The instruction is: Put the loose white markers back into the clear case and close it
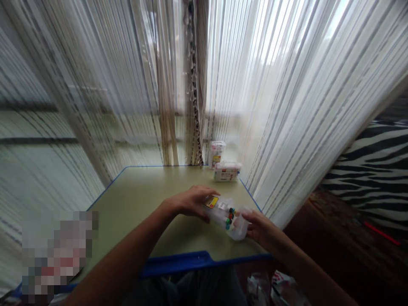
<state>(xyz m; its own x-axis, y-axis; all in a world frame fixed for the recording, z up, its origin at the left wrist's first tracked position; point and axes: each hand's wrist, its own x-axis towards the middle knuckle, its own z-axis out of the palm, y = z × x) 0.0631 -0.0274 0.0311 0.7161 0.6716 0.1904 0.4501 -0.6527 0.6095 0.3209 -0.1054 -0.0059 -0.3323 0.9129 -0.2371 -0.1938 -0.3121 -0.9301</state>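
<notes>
My left hand point(194, 199) is wrapped round the far end of a clear plastic container point(218, 208) with a yellow label, held tilted over the table. Several small caps point(230, 219) in green, red and dark colours show at its near end; what they belong to is blurred. At that same end is a rounded translucent lid point(238, 231), and the fingers of my right hand point(259, 225) are closed on it. Motion blur hides whether the lid is joined to the container or apart from it.
The pale table point(140, 195) has a blue rim. At its far right corner stand an upright clear box point(217, 153) and a lower printed box point(227, 172). String curtains point(255, 106) hang behind. Plastic bags point(285, 289) lie below the front edge. A blurred-out patch covers the left corner.
</notes>
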